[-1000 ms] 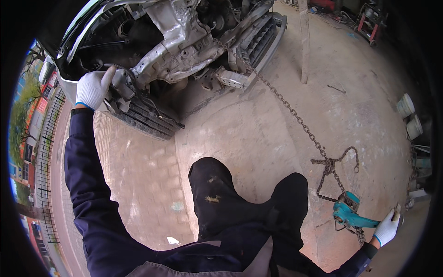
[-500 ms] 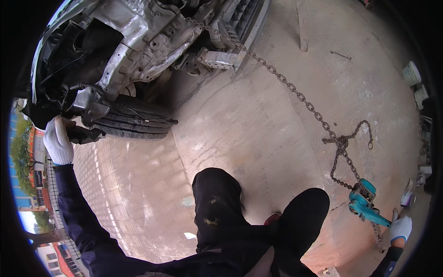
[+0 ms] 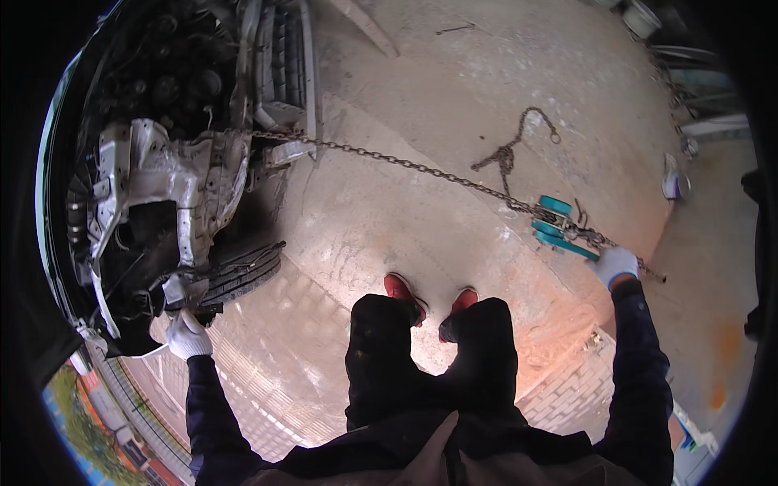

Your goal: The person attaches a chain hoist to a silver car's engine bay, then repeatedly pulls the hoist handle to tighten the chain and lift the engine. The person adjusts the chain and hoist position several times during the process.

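Note:
A teal lever chain hoist [image 3: 555,228] hangs in line with a rusty chain [image 3: 389,159] that runs straight to the bare metal front frame [image 3: 190,182] of a stripped car. Closed round the end of the hoist's teal lever [image 3: 567,246] is my right hand [image 3: 616,267], in a white glove. My left hand [image 3: 189,336], gloved too, grips a dark part [image 3: 207,314] at the car's front corner, beside the tyre [image 3: 243,275]. The glove hides much of that part. A loose length of chain with an end ring [image 3: 535,113] lies on the floor beyond the hoist.
A grille-like panel [image 3: 282,61] stands at the car's front. Farther off are a wooden beam [image 3: 365,24] and a thin rod [image 3: 454,30] on the concrete floor. A white bucket [image 3: 642,18] and metal parts line the right side. Paving blocks [image 3: 575,381] lie near my legs.
The view has turned, and the car now appears farther left. My right hand stays at the lever, which now points more level. The left hand keeps its place at the car's corner.

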The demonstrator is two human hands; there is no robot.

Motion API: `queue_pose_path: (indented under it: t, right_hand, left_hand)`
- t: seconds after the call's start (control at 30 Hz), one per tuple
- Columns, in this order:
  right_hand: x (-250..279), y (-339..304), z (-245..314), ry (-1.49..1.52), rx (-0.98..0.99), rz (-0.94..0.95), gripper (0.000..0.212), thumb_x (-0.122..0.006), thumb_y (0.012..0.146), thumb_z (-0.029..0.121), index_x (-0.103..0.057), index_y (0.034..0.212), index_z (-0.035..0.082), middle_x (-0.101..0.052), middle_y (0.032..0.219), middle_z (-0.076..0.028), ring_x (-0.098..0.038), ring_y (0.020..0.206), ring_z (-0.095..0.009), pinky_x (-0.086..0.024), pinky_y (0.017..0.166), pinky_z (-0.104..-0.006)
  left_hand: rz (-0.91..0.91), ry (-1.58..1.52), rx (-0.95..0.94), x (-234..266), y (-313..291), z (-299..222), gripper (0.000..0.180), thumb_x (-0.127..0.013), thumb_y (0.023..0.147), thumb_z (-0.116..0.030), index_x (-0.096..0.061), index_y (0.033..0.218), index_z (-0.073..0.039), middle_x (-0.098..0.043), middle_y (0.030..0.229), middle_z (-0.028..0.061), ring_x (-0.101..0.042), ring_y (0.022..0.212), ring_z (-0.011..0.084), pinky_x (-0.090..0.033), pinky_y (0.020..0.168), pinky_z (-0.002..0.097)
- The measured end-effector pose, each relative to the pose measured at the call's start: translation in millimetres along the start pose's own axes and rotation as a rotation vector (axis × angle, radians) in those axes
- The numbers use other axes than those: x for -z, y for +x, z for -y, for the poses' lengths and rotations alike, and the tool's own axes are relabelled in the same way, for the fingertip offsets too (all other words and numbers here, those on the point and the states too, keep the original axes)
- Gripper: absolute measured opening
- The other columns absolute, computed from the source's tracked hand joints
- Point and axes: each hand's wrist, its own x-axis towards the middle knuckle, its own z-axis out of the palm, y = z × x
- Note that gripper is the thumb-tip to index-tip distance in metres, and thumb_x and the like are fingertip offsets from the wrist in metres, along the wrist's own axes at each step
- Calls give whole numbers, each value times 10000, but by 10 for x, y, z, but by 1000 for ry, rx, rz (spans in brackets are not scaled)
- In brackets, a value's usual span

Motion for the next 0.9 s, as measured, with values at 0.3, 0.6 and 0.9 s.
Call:
queue_pose_path:
  t: [0.3, 0.6, 0.9]
  right_hand:
    - [44, 15, -108, 209, 79, 111, 391, -694, 952, 404, -810, 1138, 80, -797, 1123, -175, -769, 1060, -372, -619, 857, -506]
    - [107, 181, 15, 84, 122, 200, 307, -581, 1007, 207, -822, 1163, 95, -806, 1136, -144, -776, 1077, -337, -620, 839, -460]
    - [-10, 448, -327, 73, 193, 243, 294, -572, 994, 217, -825, 1093, 107, -806, 1086, -157, -786, 1014, -345, -626, 807, -483]
  left_hand:
    - [138, -181, -26, 896, 225, -743, 357, -584, 1077, -337, -760, 1144, -34, -754, 1147, 210, -701, 1048, 408, -558, 915, 527]
    - [816, -803, -61, 1799, -846, -4165, 420, -689, 999, -371, -725, 1235, -25, -719, 1299, 192, -666, 1218, 389, -539, 1045, 470]
    - [1367, -618, -258, 1432, -843, -5313, 831, -729, 911, -510, -518, 1476, 61, -594, 1437, 300, -602, 1317, 440, -511, 1102, 503]
